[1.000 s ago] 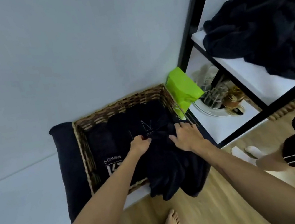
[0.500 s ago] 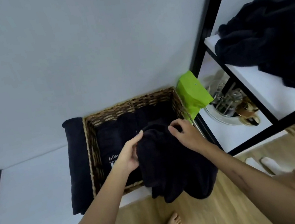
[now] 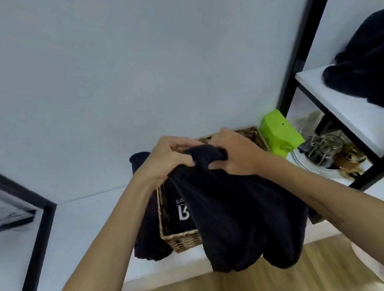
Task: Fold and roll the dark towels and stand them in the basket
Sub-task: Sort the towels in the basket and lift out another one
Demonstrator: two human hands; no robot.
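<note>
Both my hands, left hand point(image 3: 163, 161) and right hand point(image 3: 234, 156), pinch the top edge of a dark towel point(image 3: 237, 209), bunched so it hangs clear above the wicker basket point(image 3: 184, 240). Its drape hides most of the basket; towels inside seem rolled.

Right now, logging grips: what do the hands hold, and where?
Both hands, left and right, grip one dark towel by its bunched top edge; the rest hangs.

Both hands point(image 3: 203, 156) have lifted the dark towel point(image 3: 237, 209) above the basket point(image 3: 184, 242).
</note>
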